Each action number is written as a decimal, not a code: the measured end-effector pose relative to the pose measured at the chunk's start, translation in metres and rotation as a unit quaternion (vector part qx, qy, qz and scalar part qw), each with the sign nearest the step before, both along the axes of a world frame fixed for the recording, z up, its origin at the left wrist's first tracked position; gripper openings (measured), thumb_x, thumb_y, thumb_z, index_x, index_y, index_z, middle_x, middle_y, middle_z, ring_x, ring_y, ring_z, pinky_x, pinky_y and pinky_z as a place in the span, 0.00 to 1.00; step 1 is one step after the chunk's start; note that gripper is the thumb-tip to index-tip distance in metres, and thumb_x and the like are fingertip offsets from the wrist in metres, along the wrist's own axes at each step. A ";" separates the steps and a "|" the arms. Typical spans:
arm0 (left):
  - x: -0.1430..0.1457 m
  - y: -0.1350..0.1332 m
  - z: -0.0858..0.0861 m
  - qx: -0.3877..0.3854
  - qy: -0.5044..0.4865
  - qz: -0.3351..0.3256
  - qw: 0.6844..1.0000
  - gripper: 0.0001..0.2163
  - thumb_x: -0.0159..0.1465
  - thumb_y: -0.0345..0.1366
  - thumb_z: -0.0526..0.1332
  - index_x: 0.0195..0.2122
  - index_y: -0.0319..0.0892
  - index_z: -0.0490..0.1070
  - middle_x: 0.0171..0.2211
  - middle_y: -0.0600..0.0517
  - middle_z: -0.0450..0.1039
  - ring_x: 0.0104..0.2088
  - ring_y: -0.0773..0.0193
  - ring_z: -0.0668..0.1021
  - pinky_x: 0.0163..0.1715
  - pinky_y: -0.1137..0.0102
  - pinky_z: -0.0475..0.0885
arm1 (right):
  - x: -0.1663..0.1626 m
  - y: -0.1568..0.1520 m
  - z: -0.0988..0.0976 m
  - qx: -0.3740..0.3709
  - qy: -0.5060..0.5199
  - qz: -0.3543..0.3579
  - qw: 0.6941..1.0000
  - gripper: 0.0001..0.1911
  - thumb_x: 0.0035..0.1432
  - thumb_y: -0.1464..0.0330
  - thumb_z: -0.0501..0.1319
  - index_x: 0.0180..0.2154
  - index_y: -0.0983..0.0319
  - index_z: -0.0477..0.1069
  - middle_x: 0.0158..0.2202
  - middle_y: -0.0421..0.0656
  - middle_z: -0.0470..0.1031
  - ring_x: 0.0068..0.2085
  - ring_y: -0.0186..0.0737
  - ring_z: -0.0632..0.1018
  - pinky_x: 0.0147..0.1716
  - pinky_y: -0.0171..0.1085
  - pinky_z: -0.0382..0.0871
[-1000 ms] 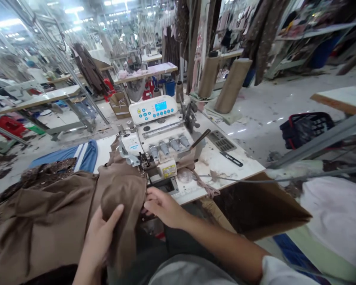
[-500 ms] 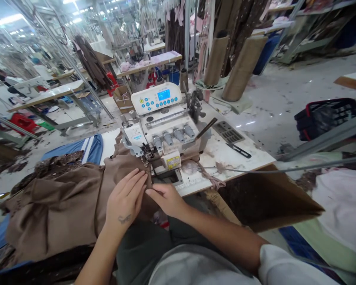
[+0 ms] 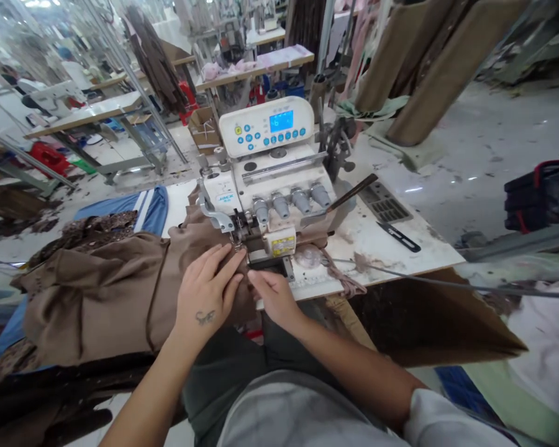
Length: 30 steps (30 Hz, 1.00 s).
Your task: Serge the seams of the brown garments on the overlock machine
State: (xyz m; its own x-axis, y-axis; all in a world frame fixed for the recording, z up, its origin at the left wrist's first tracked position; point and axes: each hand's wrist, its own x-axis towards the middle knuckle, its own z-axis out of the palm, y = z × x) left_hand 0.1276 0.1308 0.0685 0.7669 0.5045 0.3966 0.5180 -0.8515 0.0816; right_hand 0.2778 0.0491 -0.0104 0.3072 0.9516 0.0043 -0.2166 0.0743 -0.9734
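Observation:
A piece of brown fabric (image 3: 116, 292) spreads over the left of the table, with one edge running under the presser foot of a white overlock sewing machine (image 3: 279, 174). My left hand (image 3: 207, 288) lies flat on this fabric, fingers stretched toward the presser foot and thumb apart. Just right of it, my right hand (image 3: 277, 298) pinches the fabric's near edge between thumb and curled fingers. The fingertips of that hand are partly hidden. The machine's blue display is lit.
Black tweezers (image 3: 354, 191) lean on the machine's right side, and a black cutter (image 3: 398, 237) lies on the tabletop. Blue striped fabric (image 3: 151, 208) sits behind the brown pile. An open cardboard box (image 3: 428, 316) stands below the table's right edge. Fabric rolls (image 3: 438, 81) stand behind.
The view has moved closer to the machine. My left hand's fingers have spread a little and its thumb stands farther out. My right hand still pinches the fabric edge.

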 end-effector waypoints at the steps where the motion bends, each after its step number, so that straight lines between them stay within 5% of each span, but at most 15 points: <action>1: -0.002 0.003 -0.001 -0.015 -0.012 0.002 1.000 0.21 0.73 0.38 0.60 0.66 0.52 0.69 0.67 0.48 0.69 0.68 0.49 0.70 0.68 0.49 0.63 | 0.000 0.003 0.001 -0.009 0.036 -0.003 0.999 0.30 0.66 0.41 0.59 0.29 0.61 0.73 0.25 0.39 0.70 0.26 0.37 0.71 0.26 0.33 0.65; 10: -0.005 0.014 -0.008 -0.080 -0.107 0.030 0.991 0.16 0.73 0.39 0.60 0.60 0.52 0.75 0.64 0.50 0.74 0.68 0.51 0.70 0.68 0.48 0.63 | 0.000 -0.005 -0.007 0.015 0.090 -0.012 0.996 0.28 0.68 0.42 0.59 0.38 0.61 0.79 0.32 0.42 0.77 0.31 0.39 0.76 0.31 0.34 0.72; 13: -0.004 0.013 -0.007 -0.080 -0.110 0.029 0.990 0.16 0.73 0.38 0.60 0.60 0.51 0.75 0.64 0.50 0.74 0.68 0.51 0.70 0.68 0.48 0.64 | 0.003 -0.007 -0.008 0.042 0.037 0.008 0.998 0.24 0.70 0.46 0.58 0.44 0.59 0.78 0.40 0.44 0.78 0.36 0.40 0.77 0.34 0.34 0.71; 16: -0.004 0.013 -0.007 -0.076 -0.116 0.027 0.990 0.16 0.73 0.37 0.60 0.60 0.51 0.75 0.64 0.50 0.73 0.69 0.51 0.69 0.68 0.48 0.64 | 0.005 -0.009 -0.004 0.051 -0.089 0.056 0.993 0.18 0.68 0.53 0.64 0.33 0.60 0.75 0.33 0.39 0.73 0.33 0.37 0.73 0.32 0.33 0.64; 20: -0.002 0.009 -0.006 -0.075 -0.109 0.034 0.991 0.16 0.73 0.37 0.60 0.60 0.51 0.75 0.65 0.50 0.73 0.69 0.51 0.69 0.68 0.48 0.64 | 0.005 -0.018 -0.001 0.032 -0.176 0.062 0.982 0.26 0.69 0.56 0.63 0.22 0.61 0.60 0.21 0.34 0.58 0.26 0.33 0.62 0.28 0.34 0.53; 30: 0.006 0.045 0.007 -0.125 -0.079 0.089 0.985 0.19 0.73 0.46 0.59 0.60 0.46 0.76 0.64 0.48 0.73 0.70 0.54 0.68 0.71 0.55 0.63 | 0.010 -0.007 0.013 0.018 -0.104 0.057 0.993 0.27 0.68 0.55 0.63 0.22 0.60 0.59 0.22 0.34 0.52 0.27 0.33 0.57 0.26 0.35 0.50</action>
